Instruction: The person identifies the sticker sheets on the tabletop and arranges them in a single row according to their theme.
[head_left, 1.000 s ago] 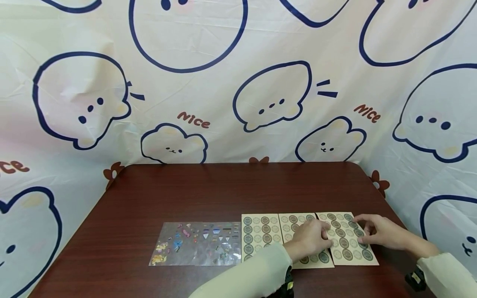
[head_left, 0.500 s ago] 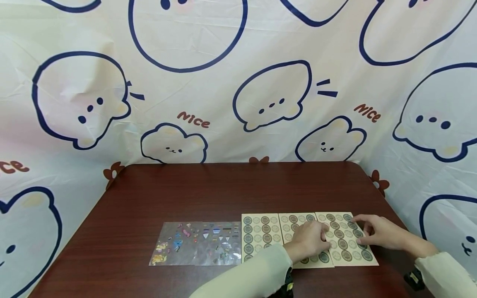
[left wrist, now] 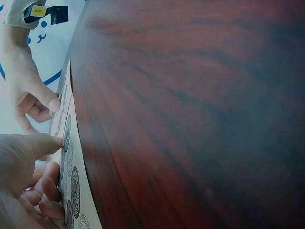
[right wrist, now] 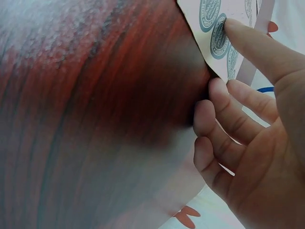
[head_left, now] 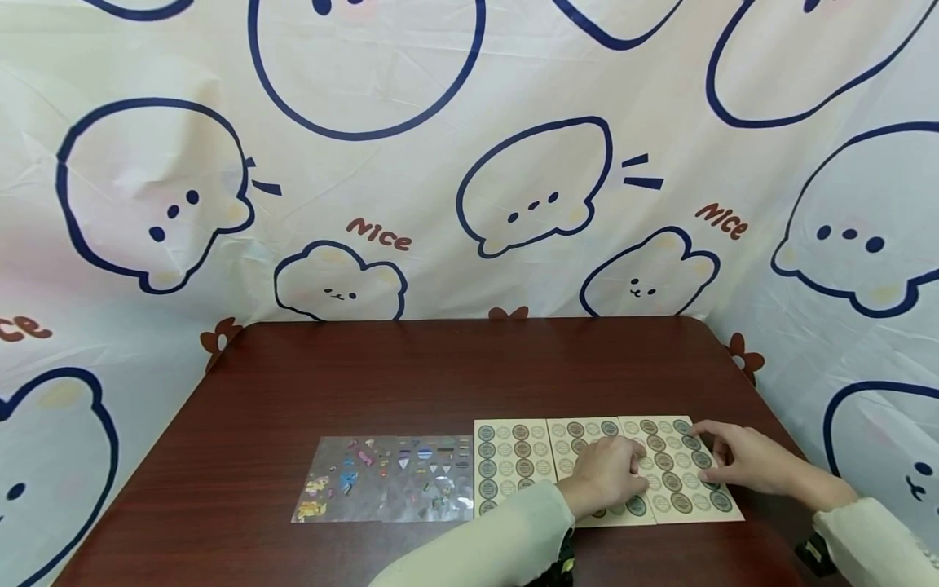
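Three cream sticker sheets with rows of round, seal-like labels lie side by side: a left sheet, a middle sheet and a right sheet. My left hand rests over the middle sheet, its thumb and fingertips touching the paper near the seam with the right sheet; it covers part of both. At the outer edge of the right sheet, my right hand pinches the paper. The right wrist view puts its thumb on top of the labels, with the other fingers curled at the edge.
Left of the sheets, clear plastic sheets with small colourful stickers lie flat, bordering the left sheet. The dark wood table extends behind and in front. A patterned cloth surrounds it.
The right sheet has shifted slightly left against the middle sheet, and my right hand has moved left with it. My left hand stays almost where it was.
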Tool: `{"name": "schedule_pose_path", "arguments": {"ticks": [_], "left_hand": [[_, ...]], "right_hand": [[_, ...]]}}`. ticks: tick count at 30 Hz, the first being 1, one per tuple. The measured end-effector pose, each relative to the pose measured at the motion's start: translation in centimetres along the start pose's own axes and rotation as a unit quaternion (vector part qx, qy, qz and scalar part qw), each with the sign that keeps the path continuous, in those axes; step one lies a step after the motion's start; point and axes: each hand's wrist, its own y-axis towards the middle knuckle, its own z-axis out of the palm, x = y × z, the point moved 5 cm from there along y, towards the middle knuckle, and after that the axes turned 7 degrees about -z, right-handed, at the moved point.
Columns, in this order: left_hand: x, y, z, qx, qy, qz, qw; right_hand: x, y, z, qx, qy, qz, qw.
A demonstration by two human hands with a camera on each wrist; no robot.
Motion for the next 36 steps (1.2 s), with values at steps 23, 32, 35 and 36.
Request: {"name": "schedule_pose_path", "arguments": {"ticks": [23,32,35,36], "left_hand": [[0.11,0.11,0.02,0.007,-0.005,0.012,0.9999],[0.14,0.12,0.17,0.012,-0.011,0.018,0.9997],[0.19,0.19,0.24,0.011,-0.011,0.021,0.9997],[0.2,0.22,0.27,0.011,-0.01,0.022,0.9996]], "right_hand": [[0.12,-0.25,0.15,-0.013,-0.004,-0.003,0.9999],[-0.05,-0.28,0.27,-0.019,-0.005,0.003,0.9998],[-0.05,-0.28,0.26,-0.021,-0.002,0.001,0.9998],[-0.05,-0.28,0.25,-0.021,-0.002,0.001,0.9998]]}}
